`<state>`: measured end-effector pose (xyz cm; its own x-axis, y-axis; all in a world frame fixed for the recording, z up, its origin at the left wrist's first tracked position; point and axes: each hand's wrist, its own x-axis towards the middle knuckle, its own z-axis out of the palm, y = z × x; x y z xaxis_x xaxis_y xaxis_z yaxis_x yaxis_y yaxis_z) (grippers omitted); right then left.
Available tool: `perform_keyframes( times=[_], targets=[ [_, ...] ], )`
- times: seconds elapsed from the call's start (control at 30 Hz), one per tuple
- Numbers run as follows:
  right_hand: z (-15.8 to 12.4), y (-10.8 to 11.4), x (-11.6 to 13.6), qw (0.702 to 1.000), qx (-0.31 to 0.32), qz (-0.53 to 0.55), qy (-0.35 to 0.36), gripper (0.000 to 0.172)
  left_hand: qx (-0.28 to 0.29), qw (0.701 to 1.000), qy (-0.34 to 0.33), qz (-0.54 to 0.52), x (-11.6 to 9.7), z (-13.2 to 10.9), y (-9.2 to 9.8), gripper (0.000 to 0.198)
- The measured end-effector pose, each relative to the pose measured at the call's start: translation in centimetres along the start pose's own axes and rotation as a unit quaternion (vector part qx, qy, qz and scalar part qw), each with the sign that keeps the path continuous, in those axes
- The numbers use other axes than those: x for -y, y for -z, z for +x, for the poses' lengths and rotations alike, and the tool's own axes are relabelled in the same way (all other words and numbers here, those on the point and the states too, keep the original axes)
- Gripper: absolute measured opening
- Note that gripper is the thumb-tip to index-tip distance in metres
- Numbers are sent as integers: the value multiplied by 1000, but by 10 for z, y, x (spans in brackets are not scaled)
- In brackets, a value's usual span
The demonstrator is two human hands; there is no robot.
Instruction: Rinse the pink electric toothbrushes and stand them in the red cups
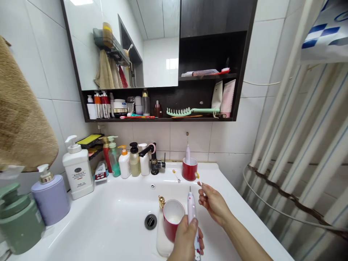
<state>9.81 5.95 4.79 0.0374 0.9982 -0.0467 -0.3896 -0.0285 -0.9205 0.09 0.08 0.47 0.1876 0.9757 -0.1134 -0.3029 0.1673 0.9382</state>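
My left hand (187,237) is wrapped round the handle of a pale pink electric toothbrush (191,206), whose bare metal shaft points up. To its right, my right hand (213,201) pinches a small brush head (197,176) with a yellow part at its upper end. Just beyond my hands, a red cup (189,170) on the sink ledge holds another pale electric toothbrush (188,154). A second brush head (176,175) lies on the ledge left of that cup. In the basin, a red cup with a white inside (171,224) stands on a white pad (161,246), partly behind my left hand.
A black faucet (154,159) rises behind the basin (116,217). Pump bottles, including a large white one (78,170) and a purple one (51,199), line the left side. The dark cabinet (206,87) hangs above; white pipes (299,145) stand at right.
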Motion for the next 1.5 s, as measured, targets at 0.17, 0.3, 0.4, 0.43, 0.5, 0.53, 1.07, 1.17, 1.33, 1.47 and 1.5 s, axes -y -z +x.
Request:
perform_keyframes(
  times=[0.17,0.3,0.4,0.43,0.5,0.53,1.07,1.17,1.33,1.47,1.5],
  targets=[
    [28,-24,-20,976,-1,-216,-21,15,-52,998,-17,-19,-8,3,0,44],
    [70,-53,-37,945,-1,-325,-29,19,-69,996,-35,-41,-14,7,3,44],
    [100,-66,-49,909,3,-414,-48,23,-70,996,-30,-51,-14,12,6,44],
    [107,-69,-52,896,5,-440,-52,24,-69,996,-25,-53,-12,13,7,44],
    [119,-74,-57,872,5,-487,-52,27,-62,996,-16,-54,-10,16,8,45],
    [124,-76,-58,860,3,-508,-48,27,-58,997,-12,-54,-9,17,8,44],
    [119,-58,-35,751,-19,-658,52,24,-39,999,9,-31,-14,12,5,39],
    [114,-59,-37,769,-12,-638,36,26,-35,999,7,-22,-13,11,5,40],
    [83,-49,-22,833,-13,-551,43,16,-29,999,11,-26,-14,8,4,42],
    [33,-18,1,890,1,-454,41,15,5,1000,10,0,-12,2,2,40],
    [21,-9,8,915,2,-402,32,14,17,1000,9,7,-11,0,1,40]
  ],
)
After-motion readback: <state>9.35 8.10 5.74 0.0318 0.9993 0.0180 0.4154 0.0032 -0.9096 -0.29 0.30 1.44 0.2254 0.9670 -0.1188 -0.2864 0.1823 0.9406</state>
